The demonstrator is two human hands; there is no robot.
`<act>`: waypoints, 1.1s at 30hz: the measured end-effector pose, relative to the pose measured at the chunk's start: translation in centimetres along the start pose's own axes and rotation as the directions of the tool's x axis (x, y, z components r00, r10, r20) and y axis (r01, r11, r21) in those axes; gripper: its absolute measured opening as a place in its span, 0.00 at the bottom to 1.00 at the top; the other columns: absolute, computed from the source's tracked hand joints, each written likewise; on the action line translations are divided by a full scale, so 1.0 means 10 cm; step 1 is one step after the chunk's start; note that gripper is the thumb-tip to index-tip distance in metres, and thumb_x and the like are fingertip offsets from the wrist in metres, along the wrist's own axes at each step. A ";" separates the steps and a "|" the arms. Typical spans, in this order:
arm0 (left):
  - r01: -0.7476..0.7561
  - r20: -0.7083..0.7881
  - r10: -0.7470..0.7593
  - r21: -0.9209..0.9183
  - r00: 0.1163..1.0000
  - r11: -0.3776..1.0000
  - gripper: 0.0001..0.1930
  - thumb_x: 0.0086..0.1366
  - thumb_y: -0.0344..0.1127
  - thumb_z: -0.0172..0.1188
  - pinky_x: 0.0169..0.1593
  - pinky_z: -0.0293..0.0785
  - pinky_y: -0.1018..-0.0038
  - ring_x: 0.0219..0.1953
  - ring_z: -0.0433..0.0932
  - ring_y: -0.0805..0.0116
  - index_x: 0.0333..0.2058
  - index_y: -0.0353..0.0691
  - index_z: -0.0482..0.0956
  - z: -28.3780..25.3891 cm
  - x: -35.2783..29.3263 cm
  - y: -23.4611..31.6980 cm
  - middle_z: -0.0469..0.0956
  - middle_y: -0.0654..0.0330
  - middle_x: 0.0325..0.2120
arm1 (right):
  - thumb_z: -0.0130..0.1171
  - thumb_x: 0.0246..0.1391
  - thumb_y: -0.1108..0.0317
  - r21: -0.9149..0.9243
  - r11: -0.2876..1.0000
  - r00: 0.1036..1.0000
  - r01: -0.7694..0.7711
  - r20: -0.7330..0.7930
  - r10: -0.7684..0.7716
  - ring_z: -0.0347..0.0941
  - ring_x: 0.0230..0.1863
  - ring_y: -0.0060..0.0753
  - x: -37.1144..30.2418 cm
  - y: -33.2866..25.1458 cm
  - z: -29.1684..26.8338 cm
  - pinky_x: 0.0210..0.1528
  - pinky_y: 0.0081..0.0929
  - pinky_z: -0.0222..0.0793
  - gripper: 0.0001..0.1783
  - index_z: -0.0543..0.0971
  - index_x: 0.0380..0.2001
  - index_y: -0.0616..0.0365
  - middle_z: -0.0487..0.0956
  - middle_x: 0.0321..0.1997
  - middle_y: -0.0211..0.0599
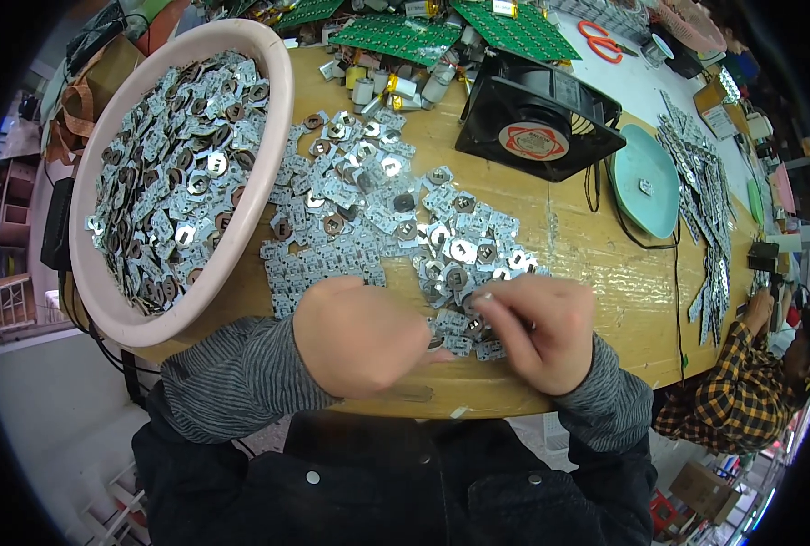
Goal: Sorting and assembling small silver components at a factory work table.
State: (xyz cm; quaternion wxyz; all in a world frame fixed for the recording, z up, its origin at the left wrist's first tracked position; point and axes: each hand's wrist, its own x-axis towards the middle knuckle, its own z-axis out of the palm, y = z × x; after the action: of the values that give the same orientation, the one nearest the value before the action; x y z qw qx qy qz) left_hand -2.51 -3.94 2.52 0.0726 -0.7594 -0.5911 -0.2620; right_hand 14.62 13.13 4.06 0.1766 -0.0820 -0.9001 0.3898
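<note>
"What is held?"
"That cannot be told: the left hand (pixel 361 337) is curled, the right hand's (pixel 545 329) fingertips nearly pinched."
"And the circuit boards (pixel 382 217)?"
"Heaped toward the table's (pixel 618 305) near edge; likely light, stiff, best pinched by their rims."

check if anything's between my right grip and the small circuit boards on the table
Nothing visible is in the way: the right grip is right at the near part of the small circuit boards. The black fan stands farther back, outside that gap.
</note>
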 end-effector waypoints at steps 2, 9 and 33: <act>-0.004 -0.019 0.004 -0.008 1.000 1.000 0.21 0.49 0.45 0.74 0.19 0.58 0.73 0.15 0.67 0.71 0.18 0.42 0.69 0.02 0.00 -0.02 0.61 0.68 0.13 | 0.68 0.52 0.77 0.050 0.997 0.997 0.067 0.043 -0.069 0.79 0.23 0.40 0.01 0.00 -0.03 0.25 0.30 0.74 0.07 0.83 0.36 0.64 0.80 0.23 0.42; -0.027 -0.035 0.026 -0.055 0.999 0.998 0.22 0.50 0.44 0.73 0.18 0.58 0.73 0.15 0.66 0.71 0.18 0.40 0.68 0.02 0.01 -0.04 0.59 0.67 0.13 | 0.68 0.50 0.78 0.138 0.964 0.952 0.227 0.178 -0.249 0.81 0.27 0.40 0.00 0.00 -0.02 0.30 0.30 0.77 0.15 0.83 0.44 0.65 0.82 0.28 0.43; -0.005 0.018 0.009 -0.192 1.000 0.981 0.14 0.53 0.34 0.69 0.23 0.68 0.71 0.20 0.72 0.66 0.23 0.39 0.70 0.05 0.03 0.00 0.66 0.62 0.17 | 0.64 0.51 0.79 0.033 0.938 0.921 0.344 0.184 -0.344 0.80 0.25 0.43 -0.08 -0.02 0.11 0.27 0.32 0.78 0.16 0.78 0.44 0.72 0.81 0.29 0.47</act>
State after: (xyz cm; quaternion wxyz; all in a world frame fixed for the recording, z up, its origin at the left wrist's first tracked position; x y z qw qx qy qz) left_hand -2.31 -3.44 2.27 -0.0056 -0.7673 -0.5610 -0.3105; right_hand 14.91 12.04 3.36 0.1569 0.1143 -0.9130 0.3587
